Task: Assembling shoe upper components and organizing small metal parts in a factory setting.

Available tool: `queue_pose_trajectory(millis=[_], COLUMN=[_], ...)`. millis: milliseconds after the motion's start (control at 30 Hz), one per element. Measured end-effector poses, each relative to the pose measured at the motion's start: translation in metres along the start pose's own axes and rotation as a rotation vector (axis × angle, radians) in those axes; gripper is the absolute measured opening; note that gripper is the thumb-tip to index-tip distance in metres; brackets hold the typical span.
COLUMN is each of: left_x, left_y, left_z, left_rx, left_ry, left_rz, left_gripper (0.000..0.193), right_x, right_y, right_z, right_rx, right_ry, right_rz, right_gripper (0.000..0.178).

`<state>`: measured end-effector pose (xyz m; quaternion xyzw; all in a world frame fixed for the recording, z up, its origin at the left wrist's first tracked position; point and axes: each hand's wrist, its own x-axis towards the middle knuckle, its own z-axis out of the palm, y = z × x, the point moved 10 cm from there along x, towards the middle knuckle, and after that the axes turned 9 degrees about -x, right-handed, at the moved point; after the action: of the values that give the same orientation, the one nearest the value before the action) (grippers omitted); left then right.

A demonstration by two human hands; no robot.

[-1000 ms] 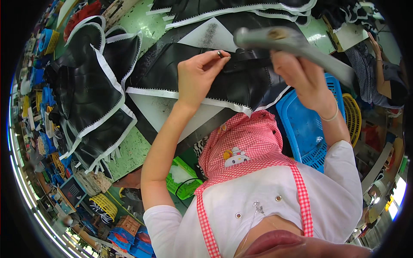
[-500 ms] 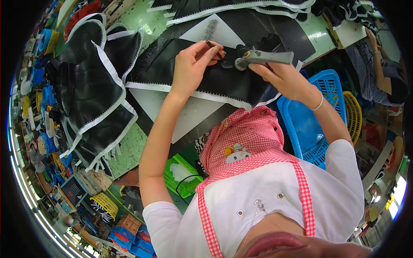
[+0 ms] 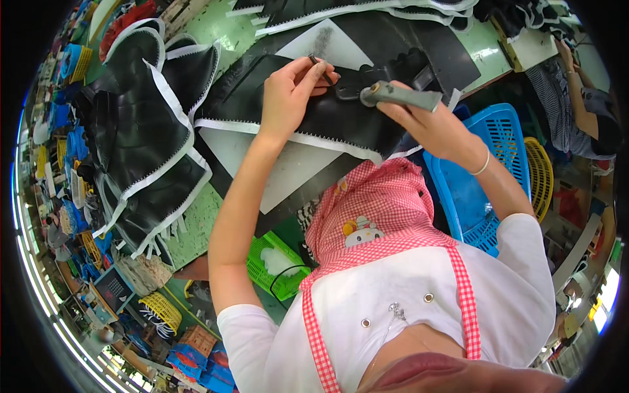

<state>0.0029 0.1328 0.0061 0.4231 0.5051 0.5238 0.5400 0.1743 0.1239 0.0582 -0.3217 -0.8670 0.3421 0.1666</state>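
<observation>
My left hand (image 3: 285,95) pinches a short dark metal punch (image 3: 322,69) between thumb and fingers, its lower end near a black leather-like piece (image 3: 341,121). That piece has a white zigzag-stitched strip along its near edge and lies over a pale board (image 3: 288,169). My right hand (image 3: 440,128) is closed round a hammer, whose grey metal head (image 3: 403,96) is to the right of the punch, apart from it. The hammer's handle is mostly hidden by the hand. Whether the punch tip touches the piece, I cannot tell.
More white-edged black pieces (image 3: 131,124) are heaped at left, with others (image 3: 367,14) at the far edge of the table. A blue basket (image 3: 506,121) stands at right beside a yellow one (image 3: 540,177). Below the table is a green basket (image 3: 278,262). Another person (image 3: 570,98) works at far right.
The hammer head has tilted and shifted slightly down and right of its earlier place. My left hand and the punch have moved slightly left and up.
</observation>
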Motion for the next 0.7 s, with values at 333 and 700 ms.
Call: queue_pose_trajectory(millis=[333, 700], left_x=[-0.001, -0.022], left_y=[-0.005, 0.025], left_z=[-0.002, 0.017], left_rx=[-0.006, 0.446], left_ry=[0.021, 0.033], left_rz=[0.037, 0.358], left_gripper=[0.02, 0.015], right_x=[-0.01, 0.01], right_y=[0.004, -0.023], right_z=[0.006, -0.026], right_rx=[0.016, -0.005], right_ry=[0.003, 0.026], right_rz=[0.053, -0.091], right_gripper=[0.03, 0.022])
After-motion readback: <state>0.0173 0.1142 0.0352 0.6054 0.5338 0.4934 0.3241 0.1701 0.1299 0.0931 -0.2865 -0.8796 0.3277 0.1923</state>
